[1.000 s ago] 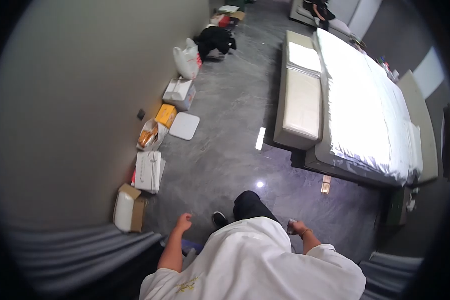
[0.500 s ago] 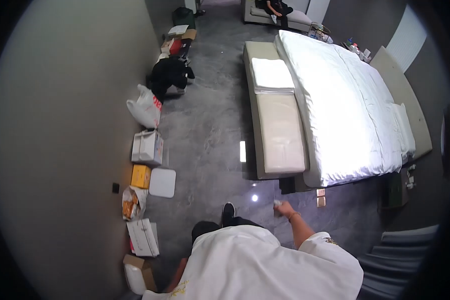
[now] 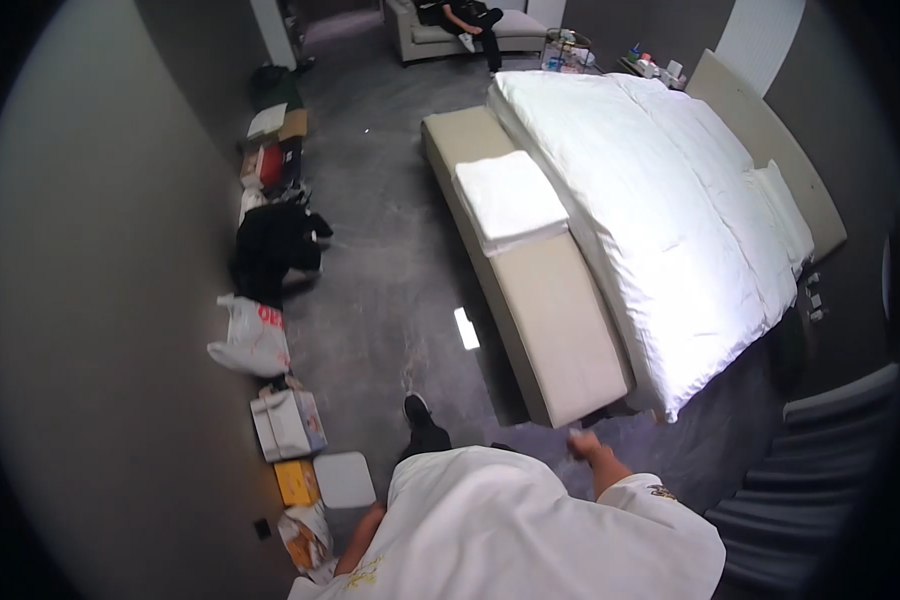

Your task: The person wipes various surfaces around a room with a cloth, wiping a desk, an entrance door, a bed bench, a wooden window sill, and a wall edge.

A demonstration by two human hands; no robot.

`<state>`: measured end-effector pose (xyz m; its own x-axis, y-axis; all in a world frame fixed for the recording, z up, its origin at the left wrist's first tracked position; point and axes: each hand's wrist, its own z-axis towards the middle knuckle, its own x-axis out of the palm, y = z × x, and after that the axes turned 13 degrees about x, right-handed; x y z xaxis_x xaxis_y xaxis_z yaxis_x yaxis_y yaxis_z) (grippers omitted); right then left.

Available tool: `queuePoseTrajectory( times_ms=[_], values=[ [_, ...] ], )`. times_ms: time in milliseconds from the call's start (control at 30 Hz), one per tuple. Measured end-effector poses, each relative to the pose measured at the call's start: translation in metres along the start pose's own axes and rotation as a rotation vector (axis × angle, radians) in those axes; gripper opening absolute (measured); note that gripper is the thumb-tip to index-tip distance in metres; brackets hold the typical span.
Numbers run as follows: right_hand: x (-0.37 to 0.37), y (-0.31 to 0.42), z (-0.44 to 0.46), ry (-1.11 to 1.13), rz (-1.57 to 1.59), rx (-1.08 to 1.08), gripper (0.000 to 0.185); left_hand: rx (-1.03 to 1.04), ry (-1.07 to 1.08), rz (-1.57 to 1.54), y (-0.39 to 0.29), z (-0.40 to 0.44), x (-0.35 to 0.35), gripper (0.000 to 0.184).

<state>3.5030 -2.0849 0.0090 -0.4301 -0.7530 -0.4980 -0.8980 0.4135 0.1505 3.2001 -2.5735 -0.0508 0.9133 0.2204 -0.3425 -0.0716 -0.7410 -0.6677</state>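
Note:
Just past the near end of the beige bench, my right hand is closed around a small pale thing that I cannot make out. Of my left arm only the forearm shows, beside the white shirt; the fingers of that hand are hidden. A flat white square item lies on the floor just beyond the left forearm. Folded white cloth rests on the bench, which stands along the foot of a bed with a white quilt.
Along the left wall stand a yellow box, a white box, a plastic bag, black clothing and more boxes. A person sits on a grey couch at the back. Dark curtains hang at right.
The view has moved forward and turned, so the bench and couch are nearer the middle. One shoe is now further forward. My left hand, visible a second ago, has gone out of sight beside the shirt.

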Motion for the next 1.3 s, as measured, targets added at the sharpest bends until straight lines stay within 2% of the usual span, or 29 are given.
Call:
queuePoseTrajectory(
  times_ms=[33, 100, 133, 167, 200, 233, 267, 300, 333, 367, 400, 433, 467, 533, 667, 733, 800, 833, 867, 933, 967, 1033, 1167, 1233, 1300],
  values=[
    [0.003, -0.004, -0.013, -0.029, -0.008, 0.147, 0.027, 0.007, 0.034, 0.017, -0.012, 0.017, -0.029, 0.009],
    [0.015, -0.020, 0.002, 0.049, -0.219, -0.136, 0.029, -0.008, 0.095, 0.045, -0.043, 0.052, -0.097, 0.009],
    [0.024, -0.011, 0.016, 0.047, -0.211, -0.121, 0.029, -0.053, 0.117, 0.055, -0.057, 0.072, -0.130, 0.010],
    [0.029, 0.000, 0.018, -0.147, -0.105, -0.057, 0.029, -0.136, 0.142, 0.118, -0.050, 0.101, -0.159, 0.007],
    [0.036, 0.009, 0.023, -0.339, -0.003, 0.010, 0.029, -0.327, 0.170, 0.093, -0.057, 0.133, -0.194, 0.008],
    [0.040, 0.018, 0.040, -0.336, -0.002, 0.029, 0.029, -0.139, 0.160, 0.391, -0.043, 0.170, -0.226, 0.015],
    [0.045, 0.028, 0.069, -0.478, 0.160, 0.045, 0.030, 0.058, 0.141, 0.687, -0.037, 0.202, -0.254, 0.023],
    [0.054, 0.041, 0.087, -0.616, 0.322, 0.063, 0.031, -0.030, -0.101, 0.394, -0.094, 0.208, -0.280, 0.012],
    [0.036, 0.108, 0.024, -0.427, 0.597, 0.057, 0.028, -0.053, -0.369, 0.090, -0.175, 0.205, -0.310, 0.004],
    [0.033, 0.146, 0.023, -0.419, 0.600, 0.066, 0.028, -0.036, -0.389, -0.052, -0.183, 0.236, -0.331, 0.005],
    [0.030, 0.179, 0.030, -0.332, 0.789, 0.143, 0.027, -0.019, -0.408, -0.198, -0.191, 0.270, -0.349, 0.008],
    [0.028, 0.205, 0.040, -0.243, 0.971, 0.220, 0.026, -0.025, -0.408, -0.194, -0.208, 0.298, -0.367, 0.008],
    [0.032, 0.223, 0.080, -0.101, 1.076, 0.131, 0.027, 0.050, -0.413, -0.159, -0.225, 0.325, -0.379, 0.009],
    [0.017, 0.313, 0.073, -0.081, 1.071, 0.091, 0.027, 0.119, -0.426, -0.122, -0.254, 0.371, -0.397, 0.009],
    [-0.021, 0.506, 0.040, 0.081, 0.908, -0.069, 0.025, 0.296, -0.250, 0.030, -0.317, 0.427, -0.412, 0.012],
    [-0.041, 0.606, 0.021, 0.226, 0.870, -0.220, 0.024, 0.517, -0.226, -0.145, -0.359, 0.459, -0.417, 0.015],
    [-0.047, 0.691, 0.005, 0.447, 0.900, -0.329, 0.022, 0.389, -0.185, -0.403, -0.432, 0.475, -0.433, 0.017],
    [-0.049, 0.727, -0.004, 0.567, 0.933, -0.347, 0.022, 0.410, -0.182, -0.510, -0.469, 0.481, -0.442, 0.015],
    [-0.050, 0.760, -0.015, 0.663, 0.940, -0.348, 0.023, 0.401, -0.197, -0.553, -0.510, 0.488, -0.451, 0.015],
    [-0.044, 0.826, -0.035, 0.833, 0.964, -0.374, 0.025, 0.568, -0.095, -0.612, -0.571, 0.507, -0.475, 0.029],
    [-0.038, 0.853, -0.042, 0.908, 0.978, -0.395, 0.026, 0.682, -0.102, -0.528, -0.590, 0.522, -0.482, 0.039],
    [-0.025, 0.907, -0.057, 0.976, 0.922, -0.414, 0.020, 0.751, -0.089, -0.476, -0.648, 0.532, -0.513, 0.047],
    [0.006, 0.995, -0.061, 1.015, 0.902, -0.444, 0.024, 0.793, 0.014, -0.415, -0.668, 0.609, -0.581, 0.037],
    [0.007, 1.034, -0.078, 0.989, 0.951, -0.359, 0.028, 0.703, -0.042, -0.587, -0.679, 0.636, -0.617, 0.030],
    [0.009, 1.073, -0.077, 1.004, 1.024, -0.330, 0.032, 0.770, -0.095, -0.636, -0.697, 0.666, -0.658, 0.025]
  ],
)
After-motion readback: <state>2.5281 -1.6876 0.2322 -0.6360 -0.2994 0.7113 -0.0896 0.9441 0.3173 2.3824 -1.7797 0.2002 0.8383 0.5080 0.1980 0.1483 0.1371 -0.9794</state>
